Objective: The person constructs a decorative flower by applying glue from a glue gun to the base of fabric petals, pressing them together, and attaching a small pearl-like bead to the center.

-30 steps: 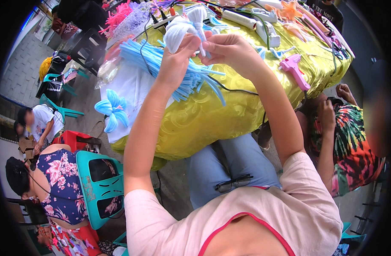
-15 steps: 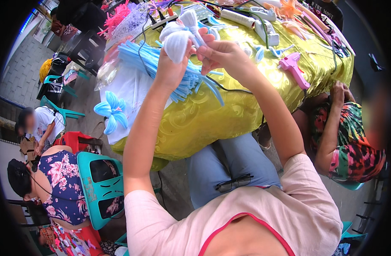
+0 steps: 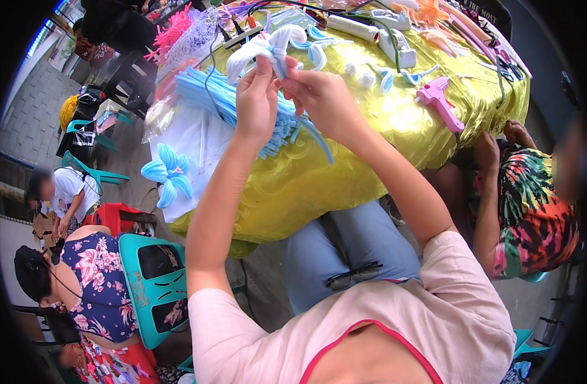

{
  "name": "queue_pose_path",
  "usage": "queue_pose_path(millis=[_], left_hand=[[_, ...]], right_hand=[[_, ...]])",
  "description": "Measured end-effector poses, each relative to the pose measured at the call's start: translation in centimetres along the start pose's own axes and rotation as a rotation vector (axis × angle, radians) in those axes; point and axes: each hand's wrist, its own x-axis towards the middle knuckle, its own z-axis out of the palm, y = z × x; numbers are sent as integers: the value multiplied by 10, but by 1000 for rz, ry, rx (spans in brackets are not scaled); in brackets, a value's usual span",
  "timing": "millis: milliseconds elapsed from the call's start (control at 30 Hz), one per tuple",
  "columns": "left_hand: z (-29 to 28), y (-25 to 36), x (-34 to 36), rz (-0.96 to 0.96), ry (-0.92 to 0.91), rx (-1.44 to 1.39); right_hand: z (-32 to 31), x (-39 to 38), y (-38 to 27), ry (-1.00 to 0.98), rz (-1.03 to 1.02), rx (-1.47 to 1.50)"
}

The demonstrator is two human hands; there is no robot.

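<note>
A white fuzzy flower (image 3: pixel 287 38) with a light blue stem, made of pipe cleaners, is held up over the table. My left hand (image 3: pixel 257 102) pinches its base between thumb and fingers. My right hand (image 3: pixel 319 99) closes its fingers on the blue stem just beside the left fingertips. Beneath my hands lies a bundle of light blue pipe cleaners (image 3: pixel 207 96), partly hidden by the left hand and wrist. A finished-looking blue flower (image 3: pixel 168 174) rests on white sheeting to the left of my left forearm.
A pink glue gun (image 3: pixel 442 105) lies on the shiny yellow tablecloth (image 3: pixel 332 182) at right. White power strips (image 3: pixel 396 48) and cords run along the back. Blue-and-white petal pieces (image 3: pixel 386 80) lie nearby. One person (image 3: pixel 527 198) sits at right; another (image 3: pixel 95 281) sits at left on a green chair.
The white flower has turned in my hands, its petals now arching out to the left and up. Both hands have shifted slightly, the right one a little leftward.
</note>
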Motion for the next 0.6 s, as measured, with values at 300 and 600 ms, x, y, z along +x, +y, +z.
queue_pose_path(millis=[300,600], left_hand=[[1,4,3,-1,13,-51],[-3,5,2,-91,-141,21]], right_hand=[[7,4,4,39,-93,-86],[-1,4,3,-171,146,453]])
